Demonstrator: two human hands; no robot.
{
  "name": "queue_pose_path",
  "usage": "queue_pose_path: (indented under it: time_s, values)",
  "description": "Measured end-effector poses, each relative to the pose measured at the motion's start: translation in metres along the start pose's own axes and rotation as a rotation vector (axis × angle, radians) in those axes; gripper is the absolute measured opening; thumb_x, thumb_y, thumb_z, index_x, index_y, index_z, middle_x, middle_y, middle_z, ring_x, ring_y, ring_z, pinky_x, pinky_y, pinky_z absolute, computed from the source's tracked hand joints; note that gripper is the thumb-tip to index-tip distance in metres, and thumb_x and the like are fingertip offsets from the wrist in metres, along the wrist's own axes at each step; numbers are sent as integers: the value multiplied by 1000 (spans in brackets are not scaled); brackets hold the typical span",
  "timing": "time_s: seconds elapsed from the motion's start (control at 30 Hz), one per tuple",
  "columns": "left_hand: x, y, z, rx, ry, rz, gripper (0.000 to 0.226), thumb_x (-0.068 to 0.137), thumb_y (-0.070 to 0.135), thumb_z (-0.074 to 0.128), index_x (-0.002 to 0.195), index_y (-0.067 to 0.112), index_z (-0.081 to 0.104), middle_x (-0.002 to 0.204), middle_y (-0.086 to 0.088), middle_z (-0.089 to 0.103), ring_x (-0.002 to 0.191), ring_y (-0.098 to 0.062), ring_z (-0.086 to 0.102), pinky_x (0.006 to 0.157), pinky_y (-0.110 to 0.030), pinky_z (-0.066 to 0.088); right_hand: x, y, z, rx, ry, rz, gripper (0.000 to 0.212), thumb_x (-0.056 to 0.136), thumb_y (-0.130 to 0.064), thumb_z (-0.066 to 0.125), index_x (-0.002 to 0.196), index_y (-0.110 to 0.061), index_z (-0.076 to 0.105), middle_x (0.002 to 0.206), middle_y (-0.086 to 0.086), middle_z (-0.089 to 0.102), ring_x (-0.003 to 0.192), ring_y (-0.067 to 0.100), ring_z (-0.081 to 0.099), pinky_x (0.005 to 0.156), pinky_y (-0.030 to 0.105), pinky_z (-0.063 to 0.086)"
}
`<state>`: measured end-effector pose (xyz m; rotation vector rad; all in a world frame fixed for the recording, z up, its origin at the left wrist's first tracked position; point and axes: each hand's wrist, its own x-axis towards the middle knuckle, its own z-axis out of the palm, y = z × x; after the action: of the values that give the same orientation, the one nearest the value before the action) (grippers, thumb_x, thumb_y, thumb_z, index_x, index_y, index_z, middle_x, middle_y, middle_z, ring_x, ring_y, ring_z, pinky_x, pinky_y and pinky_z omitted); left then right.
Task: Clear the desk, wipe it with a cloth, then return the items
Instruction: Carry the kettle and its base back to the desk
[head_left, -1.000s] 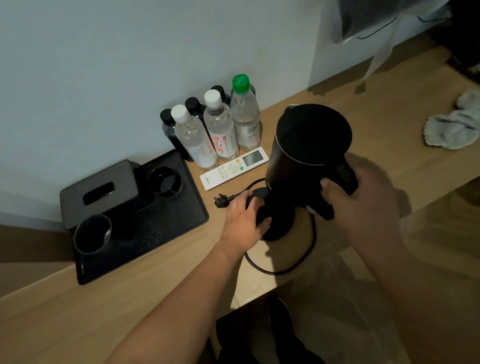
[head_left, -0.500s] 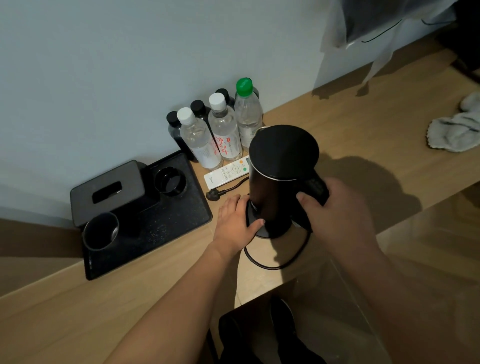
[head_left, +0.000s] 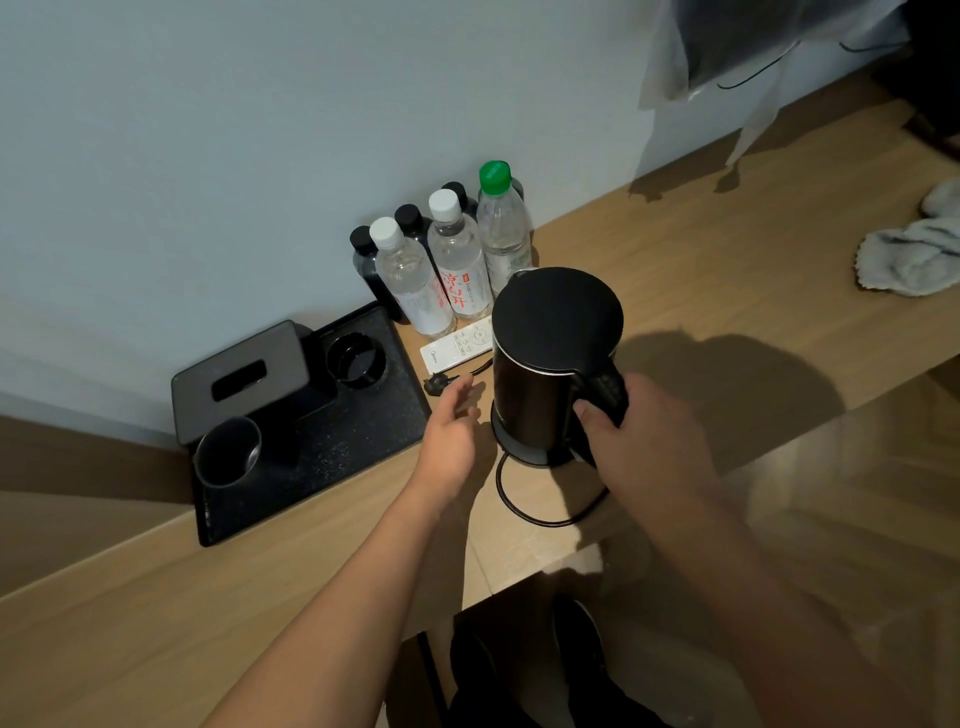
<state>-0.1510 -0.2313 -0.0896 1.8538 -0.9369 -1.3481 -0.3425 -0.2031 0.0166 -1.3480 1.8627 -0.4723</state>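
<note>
Spanning the frame from lower left to upper right, a wooden desk holds a black tray at left. At centre, a black kettle stands on its base, the right hand curled round its handle. The left hand hovers beside it, fingers relaxed, holding nothing. A grey cloth lies at right edge.

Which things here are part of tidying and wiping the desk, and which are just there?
Part of the job:
kettle, held by the right hand
left hand, open beside it
kettle base
remote
water bottles
black tray
grey cloth

Just there:
wall
shoes under the desk
</note>
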Motion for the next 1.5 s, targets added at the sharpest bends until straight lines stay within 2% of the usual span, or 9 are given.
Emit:
queue_pose_path:
  time_s: [0.1,0.2,0.47,0.6,0.8,0.97,1.2,1.43,1.5]
  values:
    - [-5,2,1,4,-80,46,71,91,-18,35,147,26,47,149,3,47,140,-17,42,119,-43,34,-7,0,3,-26,6,-18,23,97,-39,57,109,-19,56,94,-5,59,86,13,56,59,19,35]
    - [-14,0,3,64,-177,116,75,90,-17,41,133,44,50,141,13,51,130,-6,47,100,-22,46,-12,-3,6,-48,1,-35,24,96,-39,58,111,-21,57,99,-4,63,90,15,60,71,26,41]
    - [-22,-21,2,83,-228,145,84,89,6,73,152,36,27,143,15,49,120,20,42,82,2,36,-21,-11,14,-107,-29,-93,26,97,-36,57,117,-20,54,106,-1,63,86,14,53,72,26,38]
    - [-20,-31,-1,63,-159,145,77,81,16,84,141,37,40,140,13,54,132,1,45,86,-3,41,-23,-13,22,-145,-53,-117,25,97,-37,58,115,-22,53,105,-2,63,88,13,56,72,27,43]
    - [-19,-34,5,95,-123,166,88,77,21,87,145,36,33,137,17,55,131,-1,47,108,-26,40,-17,-10,17,-168,-10,-131,25,95,-38,59,113,-19,58,102,0,63,85,15,51,67,27,36]
    - [-20,-20,14,149,-156,184,87,81,17,84,147,30,29,120,30,48,107,21,44,78,6,33,-9,-3,7,-103,1,-100,21,94,-38,61,106,-20,61,93,-2,62,84,15,56,64,27,36]
    - [-19,-17,19,94,-171,179,90,77,32,88,142,32,26,126,23,50,121,-2,48,89,-10,40,6,0,-5,-106,-50,-129,19,92,-38,62,92,-19,58,81,-4,58,76,16,57,55,25,33]
    - [-26,-31,19,56,-165,157,90,78,20,87,143,28,26,122,26,50,100,31,46,78,1,42,-1,5,-5,-110,-101,-170,17,92,-38,63,94,-22,59,83,-3,60,78,15,59,59,28,40]
    - [-27,-33,21,46,-165,152,93,77,19,88,146,28,25,126,23,51,104,27,47,80,1,42,-3,5,0,-128,-98,-183,17,92,-38,63,95,-22,59,84,-4,60,78,15,59,59,27,39]
